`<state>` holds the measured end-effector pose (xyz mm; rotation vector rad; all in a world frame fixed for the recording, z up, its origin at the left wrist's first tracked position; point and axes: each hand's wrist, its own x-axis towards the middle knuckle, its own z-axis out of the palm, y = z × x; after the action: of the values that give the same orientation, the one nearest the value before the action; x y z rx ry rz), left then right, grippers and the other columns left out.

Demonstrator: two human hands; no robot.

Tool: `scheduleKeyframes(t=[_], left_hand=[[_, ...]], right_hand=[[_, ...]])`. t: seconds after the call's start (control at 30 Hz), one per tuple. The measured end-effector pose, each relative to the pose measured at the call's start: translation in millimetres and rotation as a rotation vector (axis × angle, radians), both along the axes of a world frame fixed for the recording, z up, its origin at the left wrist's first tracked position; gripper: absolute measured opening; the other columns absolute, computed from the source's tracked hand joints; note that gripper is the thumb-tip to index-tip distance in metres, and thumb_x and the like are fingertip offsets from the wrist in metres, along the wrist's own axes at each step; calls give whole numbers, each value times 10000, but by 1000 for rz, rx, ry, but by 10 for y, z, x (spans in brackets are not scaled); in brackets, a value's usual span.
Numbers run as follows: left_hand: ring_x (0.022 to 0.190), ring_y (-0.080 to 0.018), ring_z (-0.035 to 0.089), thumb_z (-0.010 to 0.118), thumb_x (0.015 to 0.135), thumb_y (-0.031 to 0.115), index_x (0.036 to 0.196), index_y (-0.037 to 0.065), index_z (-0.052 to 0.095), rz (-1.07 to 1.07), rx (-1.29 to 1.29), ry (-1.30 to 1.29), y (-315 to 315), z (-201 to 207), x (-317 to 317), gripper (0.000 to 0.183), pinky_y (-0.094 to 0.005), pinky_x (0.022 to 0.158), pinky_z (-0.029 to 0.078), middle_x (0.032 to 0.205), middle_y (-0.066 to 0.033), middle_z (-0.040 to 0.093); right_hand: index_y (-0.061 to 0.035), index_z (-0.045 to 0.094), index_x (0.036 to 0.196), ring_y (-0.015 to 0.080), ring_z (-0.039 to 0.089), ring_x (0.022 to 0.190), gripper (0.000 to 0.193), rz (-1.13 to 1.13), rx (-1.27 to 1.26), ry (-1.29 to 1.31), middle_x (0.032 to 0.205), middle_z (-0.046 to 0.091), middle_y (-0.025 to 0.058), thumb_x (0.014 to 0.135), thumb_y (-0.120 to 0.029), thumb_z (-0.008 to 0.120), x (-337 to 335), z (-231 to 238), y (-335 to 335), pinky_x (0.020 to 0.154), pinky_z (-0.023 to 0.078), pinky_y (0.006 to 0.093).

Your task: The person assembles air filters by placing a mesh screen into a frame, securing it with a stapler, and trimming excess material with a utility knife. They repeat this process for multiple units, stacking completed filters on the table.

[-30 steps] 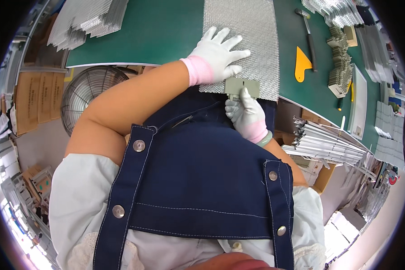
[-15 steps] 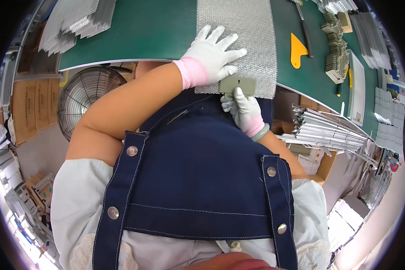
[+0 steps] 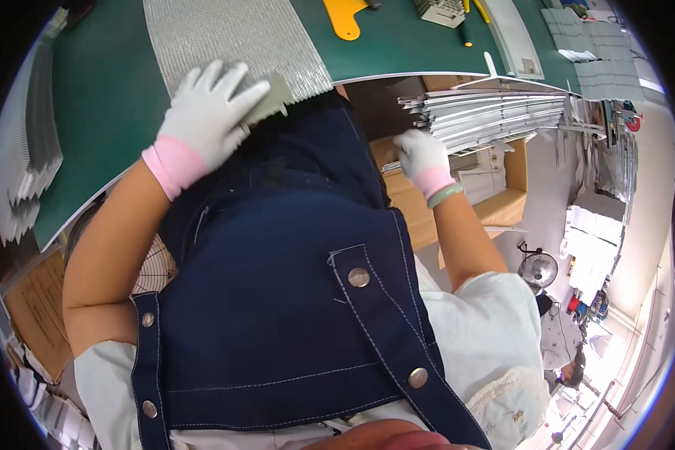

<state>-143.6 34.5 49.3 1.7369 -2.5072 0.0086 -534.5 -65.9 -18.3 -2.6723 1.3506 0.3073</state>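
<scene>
My left hand (image 3: 206,116), in a white glove with a pink cuff, lies with fingers stretched out at the near edge of a silvery mesh sheet (image 3: 225,37). Beside its fingers, a flat grey-green plate (image 3: 276,96) with small tabs lies on the sheet's near edge, partly covered by the hand. My right hand (image 3: 424,152), gloved the same way, is below table level at the left end of a bundle of long white-silver metal strips (image 3: 495,116). Its fingers are curled in, and what they hold, if anything, is hidden.
On the green table (image 3: 97,97) are a yellow scraper (image 3: 345,19), a stack of grey-green pieces (image 3: 442,11) and a stack of mesh sheets (image 3: 34,142). A cardboard box (image 3: 506,206) stands under the strips. A floor fan (image 3: 154,266) is at left; another person (image 3: 562,337) is far right.
My right hand has let go of the plate and moved right, down to the metal strips. My left hand now rests by the plate. The view has swung to the right.
</scene>
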Motion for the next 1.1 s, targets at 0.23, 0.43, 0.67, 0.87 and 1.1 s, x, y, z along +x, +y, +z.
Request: scheduleKeyframes(t=[0.23,0.43,0.67,0.87,1.1], left_hand=[[1350,-446,372,806,689,290,1416,117,478,-22,-134,93,-367,236,-126,816,-532,1140,287,1439,-191,461],[1370,-465,360,719,762,302,1387,68,512,-75,-179,135,-182,465,-211,698,-554,1140,276,1442,-198,463],[1151,-284,576,579,933,193,1252,14,547,-425,413,1215,-404,106,-1267,367,-406,992,467,1228,-159,604],[1287,-332,526,368,1071,397,1232,29,541,-421,330,2201,54,553,-624,437,-446,1145,374,1319,-235,567],[763,-199,569,409,1064,417,959,56,553,206,-242,1806,1072,969,276,402,-434,848,517,780,-25,522]], right_hand=[[-138,694,830,253,599,1027,88,265,-229,-33,1049,654,49,744,-158,687,-705,-465,-1,943,452,399],[-79,620,864,301,611,925,199,240,-325,-394,916,656,84,692,-105,717,-452,423,-207,827,488,413],[-55,608,856,290,615,868,244,735,-146,-958,948,630,118,654,-136,718,1203,1635,529,752,500,415],[-25,621,999,310,627,800,419,361,240,-986,974,606,126,681,-259,762,615,1242,644,707,509,355],[-49,500,1326,371,509,1252,618,-652,981,-2220,1384,505,203,988,-565,484,288,610,410,1097,365,547]])
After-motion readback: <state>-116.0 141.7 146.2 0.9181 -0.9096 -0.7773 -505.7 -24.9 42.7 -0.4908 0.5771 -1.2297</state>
